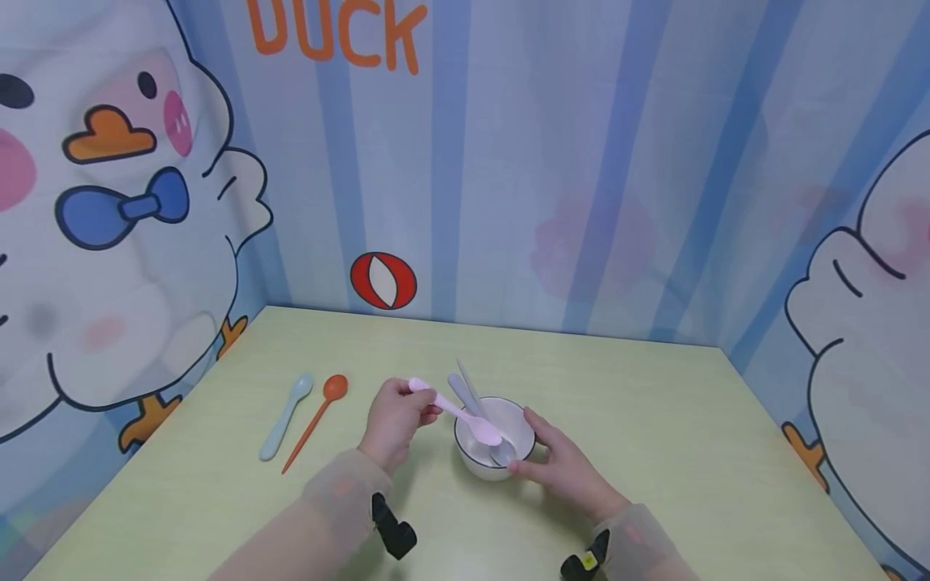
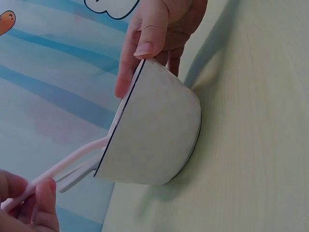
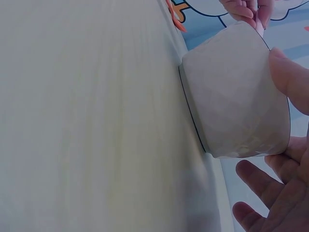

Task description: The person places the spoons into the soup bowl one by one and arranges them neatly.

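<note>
My left hand pinches a pink spoon by its handle, with the spoon's head down over the inside of a white bowl with a dark rim. On the bowl's right side, my right hand grips the rim between thumb and fingers. In the right wrist view the thumb lies against the bowl's wall. A lavender handle and a thin pointed handle lean out over the bowl's far left rim. A greyish spoon head shows inside, partly behind the pink spoon.
To the left on the pale yellow table lie a light blue spoon and an orange spoon, side by side. A printed duck curtain stands behind the table's far edge and along both sides.
</note>
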A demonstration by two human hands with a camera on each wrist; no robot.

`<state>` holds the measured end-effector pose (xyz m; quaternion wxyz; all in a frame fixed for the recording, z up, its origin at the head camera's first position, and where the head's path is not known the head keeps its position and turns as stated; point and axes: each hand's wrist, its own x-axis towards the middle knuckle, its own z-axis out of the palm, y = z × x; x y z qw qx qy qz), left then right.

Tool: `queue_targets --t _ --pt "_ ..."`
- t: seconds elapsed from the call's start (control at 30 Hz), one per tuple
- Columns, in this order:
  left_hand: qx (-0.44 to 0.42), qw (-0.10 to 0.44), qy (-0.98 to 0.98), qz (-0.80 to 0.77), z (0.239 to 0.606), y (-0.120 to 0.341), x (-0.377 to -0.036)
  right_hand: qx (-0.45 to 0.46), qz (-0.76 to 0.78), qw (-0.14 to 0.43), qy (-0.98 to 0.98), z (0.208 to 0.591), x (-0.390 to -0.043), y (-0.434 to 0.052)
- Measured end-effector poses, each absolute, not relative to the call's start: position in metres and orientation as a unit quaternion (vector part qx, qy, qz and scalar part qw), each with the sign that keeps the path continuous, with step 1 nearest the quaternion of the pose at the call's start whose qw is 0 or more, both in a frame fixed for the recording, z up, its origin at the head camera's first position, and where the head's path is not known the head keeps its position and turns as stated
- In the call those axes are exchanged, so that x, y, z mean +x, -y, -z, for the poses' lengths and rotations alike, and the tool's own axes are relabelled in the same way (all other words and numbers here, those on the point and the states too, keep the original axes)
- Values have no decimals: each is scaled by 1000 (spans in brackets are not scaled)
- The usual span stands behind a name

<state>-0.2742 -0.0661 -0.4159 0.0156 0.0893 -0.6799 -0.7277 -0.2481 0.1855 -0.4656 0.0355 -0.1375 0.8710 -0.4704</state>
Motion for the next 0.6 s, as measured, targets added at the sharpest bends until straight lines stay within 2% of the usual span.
queue_targets --t 0.6 --pt "74 5 687 723 420 53 -276 -141 468 35 -872 466 -249 -185"
